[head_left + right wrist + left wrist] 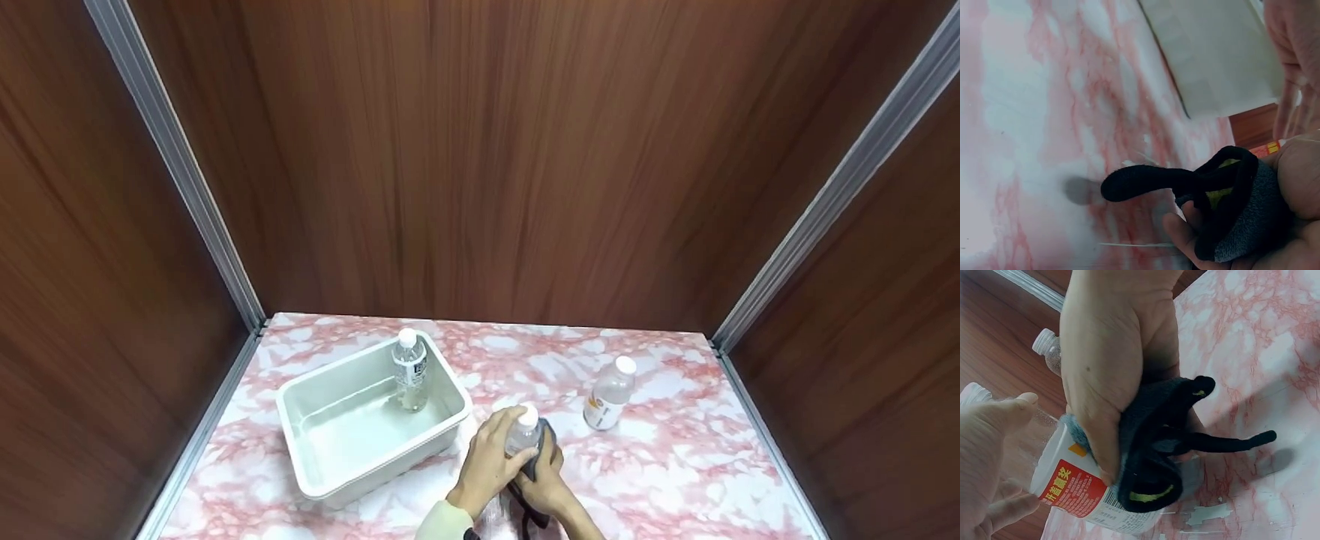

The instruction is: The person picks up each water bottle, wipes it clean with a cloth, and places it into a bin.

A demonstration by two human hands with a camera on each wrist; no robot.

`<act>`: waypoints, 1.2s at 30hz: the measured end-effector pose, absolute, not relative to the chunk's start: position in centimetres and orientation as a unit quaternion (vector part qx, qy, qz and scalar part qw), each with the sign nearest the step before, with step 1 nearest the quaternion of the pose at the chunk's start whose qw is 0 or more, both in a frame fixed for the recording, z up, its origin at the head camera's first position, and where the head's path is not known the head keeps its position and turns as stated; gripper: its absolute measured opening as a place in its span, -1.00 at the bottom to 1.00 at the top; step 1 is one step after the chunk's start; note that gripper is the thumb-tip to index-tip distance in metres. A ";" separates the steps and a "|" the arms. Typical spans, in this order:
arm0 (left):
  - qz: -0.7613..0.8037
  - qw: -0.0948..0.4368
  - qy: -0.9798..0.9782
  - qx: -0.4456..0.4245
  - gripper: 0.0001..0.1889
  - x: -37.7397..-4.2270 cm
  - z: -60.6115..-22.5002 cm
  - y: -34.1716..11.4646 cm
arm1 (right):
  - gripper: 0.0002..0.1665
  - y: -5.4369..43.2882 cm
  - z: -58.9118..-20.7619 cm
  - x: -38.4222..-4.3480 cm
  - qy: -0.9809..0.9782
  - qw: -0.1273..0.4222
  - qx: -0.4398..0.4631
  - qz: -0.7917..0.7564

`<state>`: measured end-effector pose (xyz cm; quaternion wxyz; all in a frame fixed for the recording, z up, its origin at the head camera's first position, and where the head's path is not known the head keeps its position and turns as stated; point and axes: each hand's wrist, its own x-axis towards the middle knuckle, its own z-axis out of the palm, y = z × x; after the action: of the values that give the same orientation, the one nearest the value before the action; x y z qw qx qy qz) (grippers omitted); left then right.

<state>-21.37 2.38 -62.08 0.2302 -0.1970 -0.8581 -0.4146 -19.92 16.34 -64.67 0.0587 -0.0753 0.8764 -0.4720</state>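
My left hand (486, 456) grips a clear plastic bottle (523, 436) with a white cap, round its upper part. In the left wrist view the bottle is tilted, and its white and red label (1075, 489) shows. My right hand (545, 489) holds a dark grey, fuzzy cloth (1154, 410) with black edging against the bottle's side. Black strips of the cloth (1252, 219) hang loose in the right wrist view. Part of the bottle is hidden behind the cloth and fingers.
Left of my hands sits a pale grey bin (375, 463) with a clear capped bottle (411, 379) upright inside. Another white-capped bottle (609, 394) stands to the right on the pink marbled table (675, 465). Brown wood-grain panels (480, 187) enclose the back and sides.
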 end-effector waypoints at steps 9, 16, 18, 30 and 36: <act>-0.396 0.247 -0.862 -0.195 -0.26 -21.3 -62.4 2.5 | 0.19 16.2 -65.1 -19.7 0.884 0.055 -0.053 -0.462; -0.392 0.258 -0.859 -0.204 -0.23 -21.3 -62.6 2.5 | 0.23 16.6 -65.1 -19.9 0.889 0.078 -0.030 -0.450; -0.389 0.261 -0.860 -0.202 -0.23 -21.4 -62.6 2.3 | 0.23 16.8 -65.0 -19.9 0.889 0.084 -0.025 -0.450; -0.391 0.289 -0.855 -0.181 -0.24 -21.3 -61.5 1.0 | 0.21 17.3 -64.2 -20.3 0.912 0.052 -0.034 -0.406; -0.391 0.305 -0.849 -0.184 -0.25 -21.1 -59.6 0.4 | 0.18 17.6 -64.1 -20.4 0.924 0.037 -0.045 -0.378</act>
<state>-21.12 0.38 -59.60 0.3049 -0.1839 -0.8487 -0.3911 -20.36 17.59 -64.06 0.0374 -0.0451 0.9241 -0.3776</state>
